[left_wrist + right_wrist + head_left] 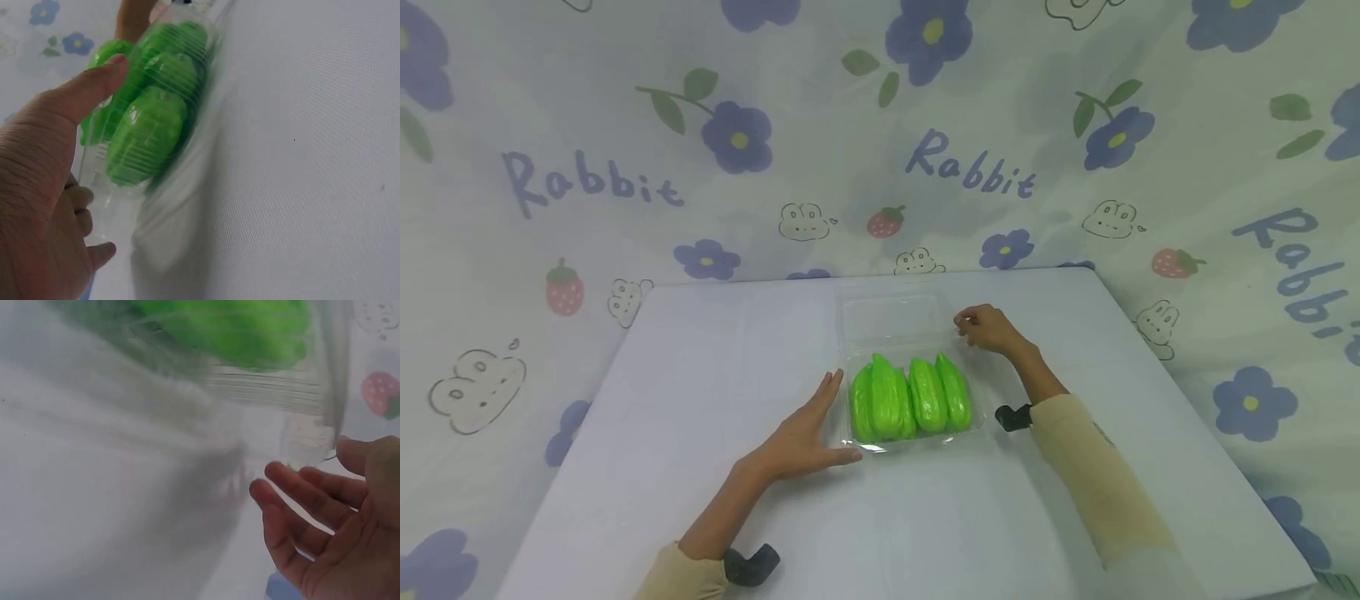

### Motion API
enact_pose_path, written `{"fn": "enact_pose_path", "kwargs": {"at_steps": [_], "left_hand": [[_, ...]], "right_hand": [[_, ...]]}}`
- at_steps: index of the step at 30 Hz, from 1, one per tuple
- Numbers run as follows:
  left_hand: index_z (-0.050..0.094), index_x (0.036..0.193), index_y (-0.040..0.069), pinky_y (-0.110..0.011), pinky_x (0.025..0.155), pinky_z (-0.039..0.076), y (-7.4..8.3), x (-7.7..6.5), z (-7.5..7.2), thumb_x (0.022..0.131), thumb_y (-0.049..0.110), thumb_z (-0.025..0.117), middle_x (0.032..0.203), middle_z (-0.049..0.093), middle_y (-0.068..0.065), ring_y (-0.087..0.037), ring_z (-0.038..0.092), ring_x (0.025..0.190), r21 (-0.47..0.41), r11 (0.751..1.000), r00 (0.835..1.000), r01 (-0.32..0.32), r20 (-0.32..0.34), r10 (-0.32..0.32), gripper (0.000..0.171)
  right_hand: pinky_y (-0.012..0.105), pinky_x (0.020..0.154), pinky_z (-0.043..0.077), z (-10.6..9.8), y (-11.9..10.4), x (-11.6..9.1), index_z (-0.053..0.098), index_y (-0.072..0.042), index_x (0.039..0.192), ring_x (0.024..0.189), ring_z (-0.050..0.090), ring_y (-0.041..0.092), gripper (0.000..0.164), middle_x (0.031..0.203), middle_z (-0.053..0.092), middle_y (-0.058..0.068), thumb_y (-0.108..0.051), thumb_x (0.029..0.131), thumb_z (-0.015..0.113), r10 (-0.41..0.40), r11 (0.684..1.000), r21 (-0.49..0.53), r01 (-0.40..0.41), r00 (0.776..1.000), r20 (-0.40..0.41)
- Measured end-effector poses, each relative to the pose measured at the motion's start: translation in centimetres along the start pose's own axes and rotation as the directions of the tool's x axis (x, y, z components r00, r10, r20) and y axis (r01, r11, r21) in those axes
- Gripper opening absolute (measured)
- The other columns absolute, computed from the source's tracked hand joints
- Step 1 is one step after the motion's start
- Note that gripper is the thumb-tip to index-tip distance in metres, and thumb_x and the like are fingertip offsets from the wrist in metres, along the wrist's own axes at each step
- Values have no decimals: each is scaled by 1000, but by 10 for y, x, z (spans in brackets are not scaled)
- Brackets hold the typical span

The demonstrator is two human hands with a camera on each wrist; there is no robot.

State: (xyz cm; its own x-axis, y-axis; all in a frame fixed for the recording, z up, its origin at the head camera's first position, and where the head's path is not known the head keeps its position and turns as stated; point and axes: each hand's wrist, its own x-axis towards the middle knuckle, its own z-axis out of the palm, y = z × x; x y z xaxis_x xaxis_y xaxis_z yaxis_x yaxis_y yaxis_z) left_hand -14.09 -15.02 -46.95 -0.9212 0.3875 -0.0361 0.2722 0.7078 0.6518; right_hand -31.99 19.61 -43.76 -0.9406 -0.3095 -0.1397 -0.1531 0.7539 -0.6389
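A clear plastic clamshell box lies on the table with its lid folded back, away from me. Several glossy bright green bitter melons, ridged and pointed at one end, lie side by side in its base. My left hand is at the box's left side, fingers extended and thumb apart at the near left corner. In the left wrist view the thumb overlaps the box's rim. My right hand, fingers loosely bent, is beside the lid's right edge; whether the thumb touches the plastic, I cannot tell.
A white cloth covers the table, whose far edge meets a hanging curtain printed with flowers, rabbits and strawberries. Dark wrist mounts stick out from both sleeves.
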Motion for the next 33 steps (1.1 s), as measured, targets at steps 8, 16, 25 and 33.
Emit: {"fn": "enact_pose_path", "kwargs": {"at_steps": [8, 16, 25, 33], "left_hand": [[4, 160, 19, -52, 113, 25, 2, -1, -1, 74, 61, 78, 163, 8, -11, -26, 14, 147, 5, 1000, 1000, -9, -8, 9, 121], [4, 160, 21, -52, 113, 26, 0, -1, 1, 74, 62, 78, 164, 8, -11, -27, 15, 147, 7, 1000, 1000, -3, -3, 3, 120], [3, 160, 23, -53, 112, 27, -1, 0, 2, 74, 63, 77, 164, 8, -11, -27, 16, 147, 11, 1000, 1000, -7, -11, 7, 120], [3, 160, 22, -53, 112, 28, 0, -1, 3, 74, 63, 76, 163, 9, -12, -28, 17, 147, 15, 1000, 1000, -1, -18, 1, 120]], "right_hand": [[47, 71, 56, -13, -24, -32, 53, -4, 140, 98, 66, 34, 51, 119, 67, 16, -38, 103, 50, -91, 970, -241, 45, 979, -184], [48, 71, 57, 5, -51, -81, 53, -6, 140, 96, 67, 32, 55, 118, 68, 15, -41, 98, 59, -249, 938, -301, 170, 937, -245], [52, 88, 53, 38, -60, -113, 42, -3, 147, 109, 62, 38, 72, 124, 64, 20, -48, 95, 62, -257, 932, -302, 201, 953, -159], [53, 92, 51, 54, -64, -120, 36, -3, 150, 116, 59, 40, 80, 131, 59, 24, -53, 93, 62, -217, 940, -293, 178, 970, -108]]}}
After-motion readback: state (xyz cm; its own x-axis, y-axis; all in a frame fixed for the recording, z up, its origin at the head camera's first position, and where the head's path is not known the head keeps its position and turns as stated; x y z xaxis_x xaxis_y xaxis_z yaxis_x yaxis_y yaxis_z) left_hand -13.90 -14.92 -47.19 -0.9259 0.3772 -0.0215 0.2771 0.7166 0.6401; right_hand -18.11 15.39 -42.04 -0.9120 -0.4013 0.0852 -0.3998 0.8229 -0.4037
